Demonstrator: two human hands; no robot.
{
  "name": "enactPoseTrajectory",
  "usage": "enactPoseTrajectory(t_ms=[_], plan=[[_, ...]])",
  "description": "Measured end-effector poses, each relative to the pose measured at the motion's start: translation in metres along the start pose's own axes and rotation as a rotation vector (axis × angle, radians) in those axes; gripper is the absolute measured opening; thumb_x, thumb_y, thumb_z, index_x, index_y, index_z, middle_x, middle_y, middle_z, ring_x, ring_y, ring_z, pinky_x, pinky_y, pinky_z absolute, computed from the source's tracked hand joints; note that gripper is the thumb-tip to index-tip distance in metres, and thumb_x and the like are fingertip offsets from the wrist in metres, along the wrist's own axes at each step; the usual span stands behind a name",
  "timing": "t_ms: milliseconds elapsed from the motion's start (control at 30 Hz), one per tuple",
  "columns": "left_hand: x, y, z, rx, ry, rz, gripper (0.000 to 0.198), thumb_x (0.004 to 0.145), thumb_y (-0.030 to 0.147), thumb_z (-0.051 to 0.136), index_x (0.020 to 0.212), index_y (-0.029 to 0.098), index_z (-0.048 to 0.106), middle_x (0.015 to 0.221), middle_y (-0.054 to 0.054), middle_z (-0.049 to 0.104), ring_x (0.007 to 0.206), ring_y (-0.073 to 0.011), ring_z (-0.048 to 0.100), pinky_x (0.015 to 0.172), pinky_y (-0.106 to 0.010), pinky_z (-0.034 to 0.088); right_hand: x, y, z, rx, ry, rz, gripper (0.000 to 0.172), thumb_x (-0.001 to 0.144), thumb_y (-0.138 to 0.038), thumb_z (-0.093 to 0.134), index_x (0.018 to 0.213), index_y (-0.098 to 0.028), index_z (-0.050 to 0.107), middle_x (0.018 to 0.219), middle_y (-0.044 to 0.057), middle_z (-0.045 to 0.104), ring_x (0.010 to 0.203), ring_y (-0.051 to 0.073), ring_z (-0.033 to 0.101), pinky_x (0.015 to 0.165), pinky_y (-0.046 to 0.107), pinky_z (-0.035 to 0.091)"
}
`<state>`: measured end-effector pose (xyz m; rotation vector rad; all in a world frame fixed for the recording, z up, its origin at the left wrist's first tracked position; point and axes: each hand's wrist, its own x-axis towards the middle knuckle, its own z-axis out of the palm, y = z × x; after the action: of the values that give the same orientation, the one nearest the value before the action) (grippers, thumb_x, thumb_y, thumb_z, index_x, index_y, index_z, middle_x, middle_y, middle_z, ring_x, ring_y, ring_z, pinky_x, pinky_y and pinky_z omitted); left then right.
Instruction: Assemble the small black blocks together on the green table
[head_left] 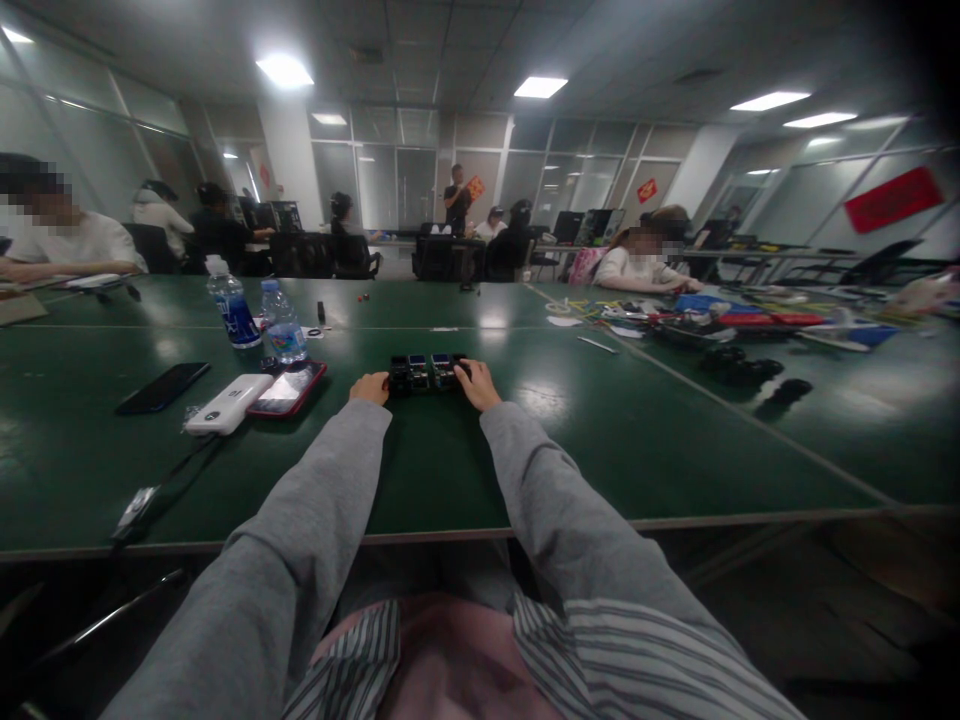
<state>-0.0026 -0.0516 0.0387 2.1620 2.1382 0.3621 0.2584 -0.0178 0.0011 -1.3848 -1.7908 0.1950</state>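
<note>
Straight ahead on the green table, two small black electronic devices with little bluish screens lie side by side: a left black device and a right black device. My left hand is closed against the outer end of the left one, its fingertips partly hidden. At the opposite end, my right hand grips the right device, thumb towards the near side. Both arms reach forward in grey sleeves. Whether the two devices are joined I cannot tell.
Left of my hands are a white power bank, a red-edged phone, a black phone and two water bottles. Right, cables and tools lie heaped near black objects. Several people sit beyond.
</note>
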Motion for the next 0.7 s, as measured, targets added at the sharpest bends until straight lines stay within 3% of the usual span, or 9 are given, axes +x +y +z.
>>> enactPoseTrajectory(t_ms=[200,400,700], plan=[[0.000,-0.001,0.001,0.011,0.018,0.007,0.026,0.082,0.023,0.044,0.100,0.027,0.062,0.100,-0.007,0.066,0.092,-0.0217,0.061,0.075,-0.030,0.046,-0.002,-0.004,-0.004,-0.124,0.083,0.000,0.050,0.087,-0.052,0.035,0.119,-0.018,0.053,0.116,0.014,0.045,0.112,0.024,0.042,0.097,0.043,0.036],[0.001,0.000,0.001,0.026,0.007,0.003,0.027,0.084,0.023,0.042,0.102,0.027,0.061,0.103,-0.007,0.065,0.093,-0.0214,0.061,0.074,-0.030,0.046,-0.008,-0.027,-0.020,-0.240,0.183,-0.043,0.044,0.087,-0.052,0.037,0.118,-0.025,0.053,0.122,0.011,0.041,0.114,0.027,0.035,0.092,0.046,0.033],[0.000,-0.001,0.001,0.031,0.008,0.005,0.028,0.083,0.023,0.042,0.102,0.027,0.061,0.102,-0.007,0.066,0.091,-0.0213,0.061,0.073,-0.029,0.046,-0.019,-0.057,-0.025,-0.300,-0.011,-0.295,0.040,0.085,-0.054,0.043,0.113,-0.027,0.056,0.116,0.007,0.051,0.116,0.025,0.036,0.093,0.043,0.027]])
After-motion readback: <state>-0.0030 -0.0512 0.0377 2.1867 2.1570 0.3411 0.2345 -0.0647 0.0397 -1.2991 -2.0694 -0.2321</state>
